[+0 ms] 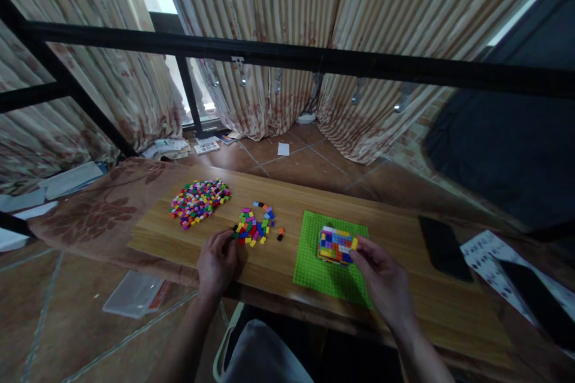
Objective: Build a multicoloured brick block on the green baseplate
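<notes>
A small block built of many-coloured toy bricks [335, 245] stands on a green studded baseplate [308, 251]. My right hand [384, 275] pinches a yellow brick [354, 243] at the right side of this block; whether that brick touches it I cannot tell. Left of the baseplate lies a loose group of bricks [254, 230] in mixed colours. At the near left edge of that group my left hand [218, 260] rests low, its fingers curled together beside dark bricks. What the left fingertips hold, if anything, is hidden.
A larger heap of bricks [200, 200] lies farther left on the wooden table [269, 188]. A dark flat device [444, 248] and a printed sheet [483, 260] are on the right. A black metal bar [287, 54] crosses beyond the table. A clear plastic box [132, 293] lies on the floor.
</notes>
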`<state>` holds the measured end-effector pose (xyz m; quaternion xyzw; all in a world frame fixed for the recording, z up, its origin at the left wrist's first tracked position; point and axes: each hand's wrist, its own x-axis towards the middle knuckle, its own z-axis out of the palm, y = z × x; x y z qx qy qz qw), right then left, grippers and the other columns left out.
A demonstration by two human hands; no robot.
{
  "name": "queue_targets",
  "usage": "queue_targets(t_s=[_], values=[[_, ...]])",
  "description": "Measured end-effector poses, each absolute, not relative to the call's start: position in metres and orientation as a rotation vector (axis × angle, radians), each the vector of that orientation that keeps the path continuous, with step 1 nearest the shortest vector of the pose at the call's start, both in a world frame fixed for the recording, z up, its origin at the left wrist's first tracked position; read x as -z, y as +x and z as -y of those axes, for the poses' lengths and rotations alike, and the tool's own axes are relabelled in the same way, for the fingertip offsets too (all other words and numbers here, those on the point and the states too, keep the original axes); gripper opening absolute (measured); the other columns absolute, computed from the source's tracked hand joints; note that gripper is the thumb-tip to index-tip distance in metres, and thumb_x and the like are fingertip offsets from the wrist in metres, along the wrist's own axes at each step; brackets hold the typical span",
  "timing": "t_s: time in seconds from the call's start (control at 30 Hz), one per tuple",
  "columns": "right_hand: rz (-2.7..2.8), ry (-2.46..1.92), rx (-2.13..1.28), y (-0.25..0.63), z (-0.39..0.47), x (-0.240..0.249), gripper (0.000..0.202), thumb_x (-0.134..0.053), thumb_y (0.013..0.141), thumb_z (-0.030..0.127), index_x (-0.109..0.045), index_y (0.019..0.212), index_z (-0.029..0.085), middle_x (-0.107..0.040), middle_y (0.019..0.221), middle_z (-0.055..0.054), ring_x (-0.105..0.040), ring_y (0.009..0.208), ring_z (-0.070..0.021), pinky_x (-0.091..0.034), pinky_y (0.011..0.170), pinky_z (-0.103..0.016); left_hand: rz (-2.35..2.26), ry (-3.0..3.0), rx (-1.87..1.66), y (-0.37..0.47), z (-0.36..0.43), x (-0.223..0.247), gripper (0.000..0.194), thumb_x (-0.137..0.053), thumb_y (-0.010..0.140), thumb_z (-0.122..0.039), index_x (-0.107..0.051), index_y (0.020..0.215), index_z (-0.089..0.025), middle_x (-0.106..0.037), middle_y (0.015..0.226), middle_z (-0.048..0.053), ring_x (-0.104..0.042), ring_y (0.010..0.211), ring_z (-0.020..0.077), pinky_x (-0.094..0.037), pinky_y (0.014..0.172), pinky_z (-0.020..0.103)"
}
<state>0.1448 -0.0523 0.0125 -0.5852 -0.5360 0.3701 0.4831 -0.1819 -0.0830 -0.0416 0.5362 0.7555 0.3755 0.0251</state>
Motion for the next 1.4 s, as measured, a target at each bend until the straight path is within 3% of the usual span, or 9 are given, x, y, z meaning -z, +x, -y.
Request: queue_targets(t_s=[0.1, 0.37, 0.87, 1.03, 1.23, 1.4], values=[[1.084, -1.404, -0.954, 0.178, 0.041, 0.005, 0.043, -0.074, 0.068, 0.045, -0.069, 0.103, 0.021, -0.072, 0.097, -0.006, -0.065, 0.087, -0.021, -0.051, 0.081, -0.037, -2.357, 1.589, -1.288, -0.175, 0.08, 0.039, 0.024, -0.053, 0.085, -0.032, -0.067, 0.099, -0.018, -0.068, 0.104, 0.009, -0.063, 0.098, 0.0241, -0.05, 0.09, 0.037], [1.15, -1.243, -1.111, 0.172, 0.017, 0.027, 0.044, -0.078, 0.065, 0.044, -0.072, 0.104, 0.024, -0.067, 0.091, -0.002, -0.059, 0.083, -0.0167, -0.048, 0.078, -0.032, -2.143, 1.81, -1.549, -0.137, 0.067, 0.013, 0.02, -0.056, 0.086, -0.029, -0.066, 0.1, -0.018, -0.067, 0.104, 0.008, -0.063, 0.098, 0.0218, -0.051, 0.09, 0.038], [1.261, -1.228, -1.163, 0.177, 0.008, 0.033, 0.041, -0.075, 0.068, 0.042, -0.072, 0.106, 0.026, -0.066, 0.099, -0.004, -0.058, 0.086, -0.0171, -0.048, 0.076, -0.033, -1.851, 1.882, -1.508, -0.095, 0.054, -0.014, 0.016, -0.056, 0.088, -0.022, -0.064, 0.101, -0.02, -0.065, 0.107, 0.007, -0.062, 0.102, 0.0192, -0.051, 0.092, 0.037], [1.367, -1.229, -1.099, 0.18, 0.006, 0.032, 0.039, -0.073, 0.071, 0.043, -0.071, 0.106, 0.026, -0.065, 0.107, -0.006, -0.059, 0.094, -0.0198, -0.049, 0.082, -0.036, -1.712, 2.117, -1.264, -0.06, 0.043, -0.028, 0.023, -0.053, 0.088, -0.018, -0.064, 0.108, -0.021, -0.063, 0.113, 0.007, -0.058, 0.107, 0.0205, -0.049, 0.096, 0.039], [1.473, -1.18, -1.066, 0.184, 0.005, 0.029, 0.035, -0.07, 0.075, 0.042, -0.07, 0.106, 0.026, -0.066, 0.109, -0.007, -0.059, 0.102, -0.0224, -0.049, 0.088, -0.039, -1.447, 2.488, -0.781, -0.01, 0.029, -0.03, 0.042, -0.051, 0.086, -0.014, -0.057, 0.126, -0.026, -0.049, 0.138, 0.009, -0.049, 0.118, 0.0254, -0.044, 0.099, 0.046], [1.489, -1.193, -1.073, 0.183, 0.005, 0.027, 0.035, -0.069, 0.076, 0.042, -0.07, 0.107, 0.025, -0.067, 0.114, -0.008, -0.06, 0.106, -0.0242, -0.048, 0.091, -0.041, -1.411, 2.583, -0.578, 0.006, 0.024, -0.021, 0.05, -0.053, 0.083, -0.012, -0.053, 0.131, -0.028, -0.045, 0.142, 0.009, -0.043, 0.124, 0.0286, -0.041, 0.099, 0.049]])
